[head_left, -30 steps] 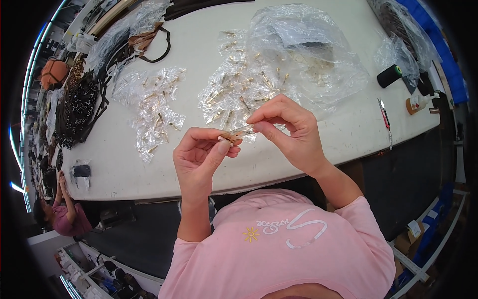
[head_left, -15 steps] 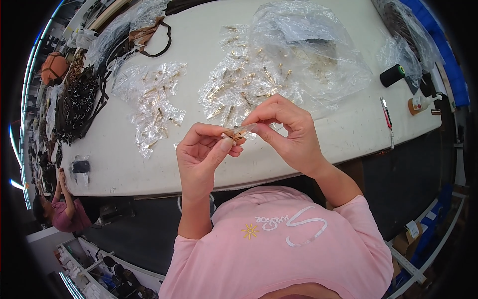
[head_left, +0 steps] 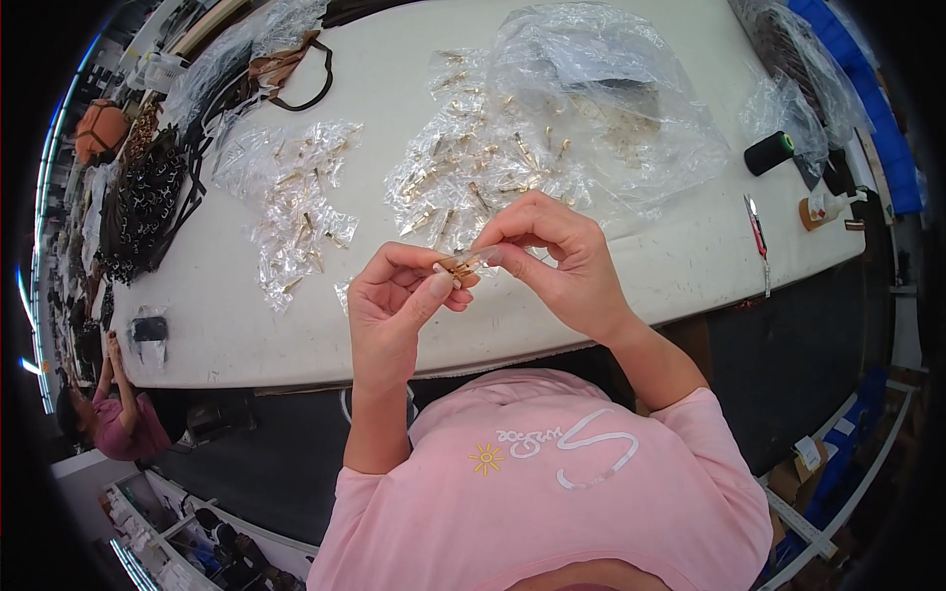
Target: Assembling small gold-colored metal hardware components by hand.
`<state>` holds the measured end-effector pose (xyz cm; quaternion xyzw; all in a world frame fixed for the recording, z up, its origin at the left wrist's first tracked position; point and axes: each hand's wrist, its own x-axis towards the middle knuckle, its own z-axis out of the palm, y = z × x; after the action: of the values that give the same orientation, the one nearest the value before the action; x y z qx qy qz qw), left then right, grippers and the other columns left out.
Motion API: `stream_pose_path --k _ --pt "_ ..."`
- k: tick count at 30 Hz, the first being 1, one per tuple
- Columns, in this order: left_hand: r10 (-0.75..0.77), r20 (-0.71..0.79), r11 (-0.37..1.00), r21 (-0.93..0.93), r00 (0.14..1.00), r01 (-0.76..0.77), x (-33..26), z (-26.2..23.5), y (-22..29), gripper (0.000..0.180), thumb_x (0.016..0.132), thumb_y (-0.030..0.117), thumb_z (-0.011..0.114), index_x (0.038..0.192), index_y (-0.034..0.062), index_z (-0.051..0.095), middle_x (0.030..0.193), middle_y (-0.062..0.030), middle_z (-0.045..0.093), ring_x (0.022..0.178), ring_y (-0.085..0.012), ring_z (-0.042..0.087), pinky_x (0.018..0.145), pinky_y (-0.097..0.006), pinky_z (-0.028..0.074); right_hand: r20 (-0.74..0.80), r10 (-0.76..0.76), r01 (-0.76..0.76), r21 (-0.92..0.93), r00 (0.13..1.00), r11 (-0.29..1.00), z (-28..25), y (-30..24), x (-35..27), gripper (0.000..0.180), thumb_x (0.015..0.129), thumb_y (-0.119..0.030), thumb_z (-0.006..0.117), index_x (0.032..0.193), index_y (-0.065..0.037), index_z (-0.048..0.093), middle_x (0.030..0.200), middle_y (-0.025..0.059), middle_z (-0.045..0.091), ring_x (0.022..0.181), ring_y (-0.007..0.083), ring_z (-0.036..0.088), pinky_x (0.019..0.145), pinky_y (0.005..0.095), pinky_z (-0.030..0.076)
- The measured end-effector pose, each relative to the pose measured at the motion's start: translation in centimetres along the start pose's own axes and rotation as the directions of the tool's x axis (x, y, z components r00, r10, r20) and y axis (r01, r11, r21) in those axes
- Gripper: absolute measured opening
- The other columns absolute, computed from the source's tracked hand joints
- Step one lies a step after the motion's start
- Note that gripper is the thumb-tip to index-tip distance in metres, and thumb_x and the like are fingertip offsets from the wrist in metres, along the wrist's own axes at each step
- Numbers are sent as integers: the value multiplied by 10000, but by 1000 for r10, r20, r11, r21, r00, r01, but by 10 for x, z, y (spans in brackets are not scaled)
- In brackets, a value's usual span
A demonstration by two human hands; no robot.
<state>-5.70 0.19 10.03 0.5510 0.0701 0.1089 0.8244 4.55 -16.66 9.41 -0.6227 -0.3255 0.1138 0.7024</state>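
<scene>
Between my two hands is a small clear plastic bag (head_left: 476,259) with gold-coloured metal pieces inside. My left hand (head_left: 399,295) pinches its lower left end between thumb and fingers. At the other end, the thumb and forefinger of my right hand (head_left: 554,246) grip the bag's edge. Just beyond my hands lies a wide heap of similar clear bags (head_left: 443,163) with gold-coloured metal parts. A second, smaller pile of such bags (head_left: 301,202) spreads out to the left.
A large clear plastic bag (head_left: 680,148) lies at the far middle. To the right are red-handled snips (head_left: 758,236), a dark thread spool (head_left: 769,153) and a small bottle (head_left: 823,209). Dark straps (head_left: 148,217) heap up on the left, near another person (head_left: 128,419).
Both hands stay at nearly the same spot, still pinching the small bag. The whole view has shifted slightly left.
</scene>
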Motion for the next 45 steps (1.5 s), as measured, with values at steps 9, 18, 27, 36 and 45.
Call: stream_pose_path --k 9,18,27,36,45 --pt "-21 0 1000 6 1000 21 0 0 -3 121 900 -9 650 1010 -28 605 923 -172 708 772 -182 704 703 -288 581 5 18 -17 -10 1000 1000 0 0 -2 142 853 62 655 953 -27 704 922 56 629 838 120 641 726 242 530" --pt "-48 20 999 -14 999 48 -1 -1 -5 121 913 11 645 1019 -25 600 928 -171 704 801 -178 702 709 -284 576 17 30 -30 26 999 999 -1 4 -6 152 858 64 643 968 -25 697 923 46 613 829 106 627 719 232 522" --pt "-41 6 998 43 999 41 -1 1 -5 135 923 58 641 1033 -1 590 901 -157 710 764 -163 698 674 -258 561 36 101 -106 162 994 981 -1 9 -7 140 871 53 638 975 -22 694 921 40 608 833 95 630 713 220 521" --pt "-47 40 998 52 998 45 5 -2 -8 131 920 50 643 1027 -8 594 906 -133 704 772 -156 689 688 -262 555 125 165 -186 177 978 967 -2 0 1 139 926 42 589 1041 21 663 992 68 633 944 135 643 832 266 546" --pt "-68 -99 979 186 993 85 17 -11 -47 133 913 36 656 1021 -27 610 910 -103 697 769 -148 673 722 -280 551 77 127 -133 68 989 989 -10 20 -5 184 930 -122 639 1082 -20 655 977 67 659 898 141 655 821 292 526"
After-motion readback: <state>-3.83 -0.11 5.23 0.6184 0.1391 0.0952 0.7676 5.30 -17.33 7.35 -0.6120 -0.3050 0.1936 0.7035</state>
